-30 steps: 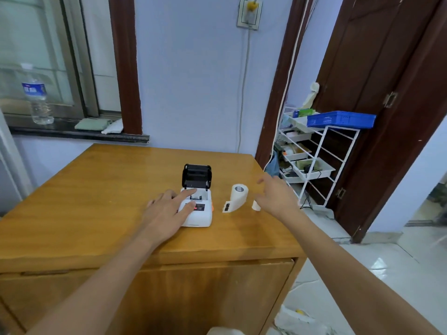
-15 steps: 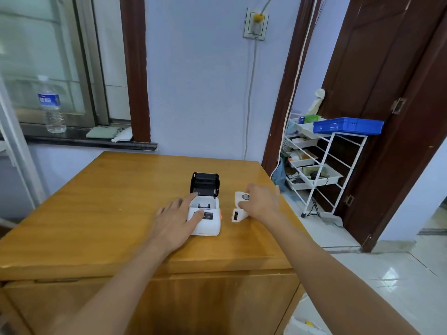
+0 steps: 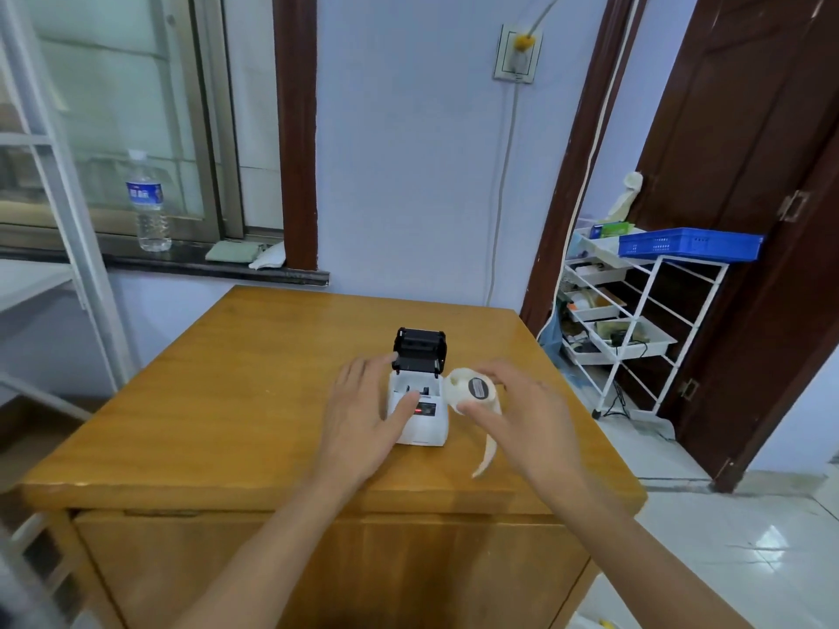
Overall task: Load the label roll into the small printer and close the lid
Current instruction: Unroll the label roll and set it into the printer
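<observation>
A small white printer (image 3: 424, 424) stands on the wooden table (image 3: 227, 401), its black lid (image 3: 420, 351) tipped up and back so the roll bay is exposed. My left hand (image 3: 363, 419) lies flat against the printer's left side, thumb across its front top. My right hand (image 3: 517, 415) holds the white label roll (image 3: 472, 390) in the air just right of the printer, its dark core facing me. A loose strip of labels (image 3: 486, 456) hangs down from the roll under my palm.
The table's right edge drops off close to my right hand. A white wire rack (image 3: 644, 320) with a blue basket (image 3: 690, 242) stands by the brown door. A water bottle (image 3: 149, 202) sits on the window sill at the left.
My right hand took the label roll off the table and lifted it beside the printer, with its tail now dangling. My left hand stayed on the printer. The head view moved closer.
</observation>
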A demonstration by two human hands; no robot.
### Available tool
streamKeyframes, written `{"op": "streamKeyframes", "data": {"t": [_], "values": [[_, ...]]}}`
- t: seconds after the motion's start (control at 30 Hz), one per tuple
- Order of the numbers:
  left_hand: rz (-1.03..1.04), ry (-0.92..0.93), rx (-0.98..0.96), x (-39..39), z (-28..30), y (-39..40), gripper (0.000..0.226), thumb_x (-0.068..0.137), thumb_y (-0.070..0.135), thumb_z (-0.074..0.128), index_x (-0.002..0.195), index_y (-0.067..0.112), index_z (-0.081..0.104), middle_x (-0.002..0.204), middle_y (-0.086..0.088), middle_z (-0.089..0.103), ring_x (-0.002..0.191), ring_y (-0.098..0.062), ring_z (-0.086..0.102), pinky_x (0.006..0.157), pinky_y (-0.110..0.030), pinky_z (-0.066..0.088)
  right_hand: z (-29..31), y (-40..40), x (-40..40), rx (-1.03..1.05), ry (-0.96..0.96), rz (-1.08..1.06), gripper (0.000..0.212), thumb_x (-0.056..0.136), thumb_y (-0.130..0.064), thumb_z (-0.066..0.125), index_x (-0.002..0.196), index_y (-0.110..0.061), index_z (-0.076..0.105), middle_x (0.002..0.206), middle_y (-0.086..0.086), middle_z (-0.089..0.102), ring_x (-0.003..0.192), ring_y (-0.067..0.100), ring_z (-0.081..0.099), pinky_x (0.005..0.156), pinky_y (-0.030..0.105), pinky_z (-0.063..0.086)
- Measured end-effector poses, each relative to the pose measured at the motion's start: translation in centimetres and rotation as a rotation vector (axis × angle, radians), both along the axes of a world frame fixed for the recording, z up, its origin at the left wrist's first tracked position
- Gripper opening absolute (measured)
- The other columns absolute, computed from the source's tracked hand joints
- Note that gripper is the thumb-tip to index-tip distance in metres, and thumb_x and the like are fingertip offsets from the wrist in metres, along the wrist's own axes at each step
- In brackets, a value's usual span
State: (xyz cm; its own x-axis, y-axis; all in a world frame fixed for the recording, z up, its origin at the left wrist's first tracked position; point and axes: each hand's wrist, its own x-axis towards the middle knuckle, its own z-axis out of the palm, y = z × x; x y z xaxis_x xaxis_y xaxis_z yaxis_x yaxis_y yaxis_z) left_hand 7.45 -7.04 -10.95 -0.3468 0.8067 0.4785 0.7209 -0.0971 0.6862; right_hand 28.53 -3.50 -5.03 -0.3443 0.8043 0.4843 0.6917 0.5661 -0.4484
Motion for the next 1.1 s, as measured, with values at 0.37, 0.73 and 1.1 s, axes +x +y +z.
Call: {"op": "streamKeyframes", "data": {"t": [0.37,0.73,1.1], "values": [[-0.372,-0.982,-0.339,3.1,3.4,-6.7,0.043,0.085,0.028,0.086,0.122,0.01,0.073,0.113,-0.01,0.083,0.111,-0.027,0.078,0.106,-0.043,0.057,-1.4,-4.3,-1.2,0.236,-0.155,0.227,0.055,0.084,-0.035,0.074,0.136,-0.04,0.055,0.118,-0.019,0.074,0.097,0.011,0.071,0.068,0.021,0.045],[-0.428,-1.088,-0.322,3.0,3.3,-8.8,0.055,0.072,0.027,0.087,0.12,0.004,0.076,0.114,-0.017,0.082,0.108,-0.024,0.08,0.095,-0.032,0.062,-2.4,-4.8,1.6,-0.042,0.154,0.315,0.013,0.094,-0.04,0.071,0.106,-0.037,0.075,0.094,-0.022,0.075,0.089,0.006,0.071,0.079,0.04,0.059],[-0.409,-1.154,-0.298,3.4,3.6,-9.5,0.055,0.07,0.031,0.085,0.118,0.003,0.077,0.114,-0.017,0.082,0.109,-0.026,0.08,0.091,-0.032,0.065,-1.4,-5.9,5.6,0.025,0.104,0.302,0.01,0.095,-0.033,0.07,0.087,-0.033,0.076,0.117,-0.027,0.073,0.105,0.001,0.07,0.084,0.039,0.061]]}}
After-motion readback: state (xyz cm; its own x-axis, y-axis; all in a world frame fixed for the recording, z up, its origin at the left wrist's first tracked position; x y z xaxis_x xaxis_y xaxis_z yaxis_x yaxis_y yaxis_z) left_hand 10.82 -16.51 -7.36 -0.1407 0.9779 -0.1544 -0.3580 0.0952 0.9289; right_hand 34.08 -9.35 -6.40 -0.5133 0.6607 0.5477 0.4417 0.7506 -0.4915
